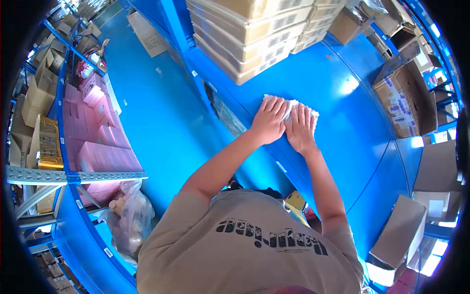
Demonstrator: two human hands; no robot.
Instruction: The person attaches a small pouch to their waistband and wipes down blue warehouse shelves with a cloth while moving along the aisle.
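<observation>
A crumpled white cloth (291, 109) lies on the blue shelf surface (333, 147), pressed under both of my hands. My left hand (269, 120) rests on the cloth's left part, its fingers stretched over it and pointing away from me. Beside it, my right hand (301, 128) lies on the right part with fingers extended and slightly apart. The palms hide some of the cloth, and its edges show past the fingertips and to the right.
Stacked taped cartons (249, 39) stand on the shelf just beyond my hands. An open cardboard box (399, 105) is at the right. Across the blue aisle floor (152, 108), pink packages (105, 159) fill a rack, with a clear plastic bag (131, 215) near its end.
</observation>
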